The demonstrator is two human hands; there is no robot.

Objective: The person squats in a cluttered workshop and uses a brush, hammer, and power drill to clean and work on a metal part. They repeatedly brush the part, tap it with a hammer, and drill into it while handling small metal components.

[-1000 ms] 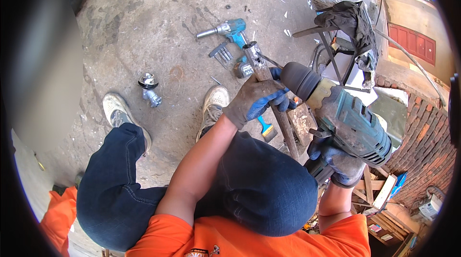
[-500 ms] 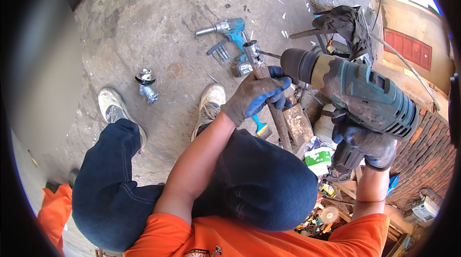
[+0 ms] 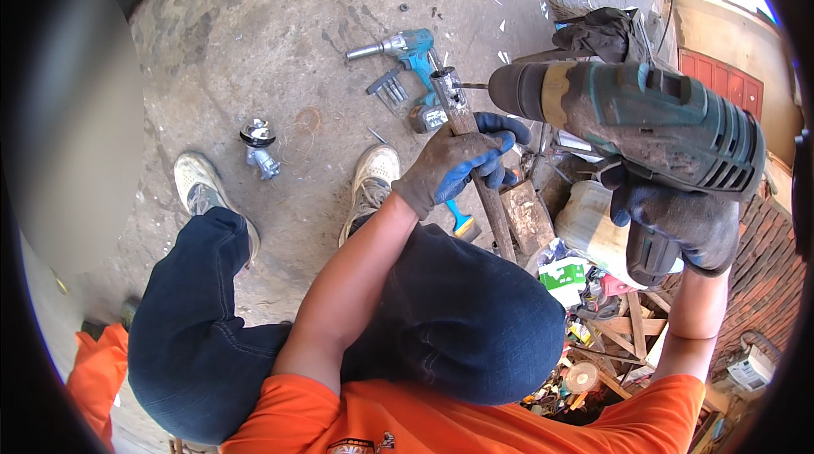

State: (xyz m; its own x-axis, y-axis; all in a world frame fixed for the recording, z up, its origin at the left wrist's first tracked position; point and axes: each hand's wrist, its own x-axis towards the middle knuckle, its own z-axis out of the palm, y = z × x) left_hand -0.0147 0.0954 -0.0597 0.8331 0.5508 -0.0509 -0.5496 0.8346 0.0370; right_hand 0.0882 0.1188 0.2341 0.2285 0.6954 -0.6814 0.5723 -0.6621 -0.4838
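Observation:
My left hand point(image 3: 462, 164), in a grey and blue work glove, is closed round a long worn rod point(image 3: 492, 221). The rod slants upward, away from me, to a paint-flecked, hollow top end point(image 3: 449, 91). My right hand point(image 3: 682, 221), gloved too, grips the handle of a large teal and black power drill point(image 3: 644, 119). The drill lies nearly level, its chuck pointing left. From it a thin drill bit point(image 3: 475, 86) reaches the side of the rod's top end; whether its tip is inside the rod I cannot tell.
On the concrete floor beyond lie a teal impact wrench point(image 3: 411, 51), a socket set point(image 3: 388, 85) and a chrome metal part point(image 3: 259, 149). A blue-handled brush point(image 3: 462, 223) lies below my left hand. At right are a wooden block point(image 3: 526, 217), mixed scrap and a brick wall point(image 3: 767, 259).
My right hand and the drill have moved to the right. The drill's rear has risen, so it sits more level. My left hand and the rod have hardly moved.

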